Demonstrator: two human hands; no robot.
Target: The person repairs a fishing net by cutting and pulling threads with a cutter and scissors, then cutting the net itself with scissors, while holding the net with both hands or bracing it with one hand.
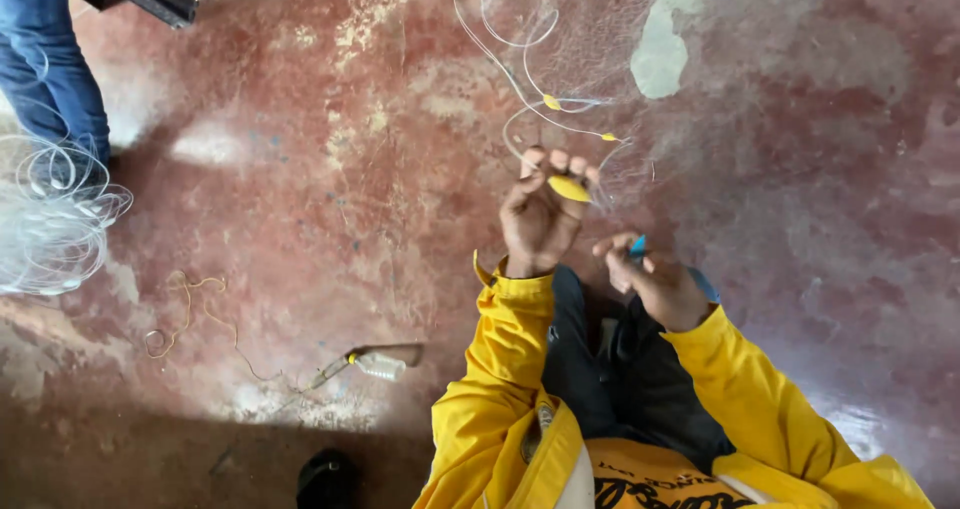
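Note:
My left hand (538,217) is raised with its fingers curled around a white cord and a yellow oval float (570,188) of a fine fishing net (600,59). The cord (500,64) runs up and away with more small yellow floats along it. My right hand (652,279) sits lower and to the right, pinching a small blue tool (637,246), likely a netting needle. Both arms wear yellow sleeves. The thin net mesh spreads over the red floor beyond my hands.
A pile of clear monofilament line (50,219) lies at the left beside another person's blue-jeaned leg (45,64). A small clear bottle (380,366) and a yellowish string (190,314) lie on the worn red floor (300,169). A dark shoe (325,477) shows at the bottom.

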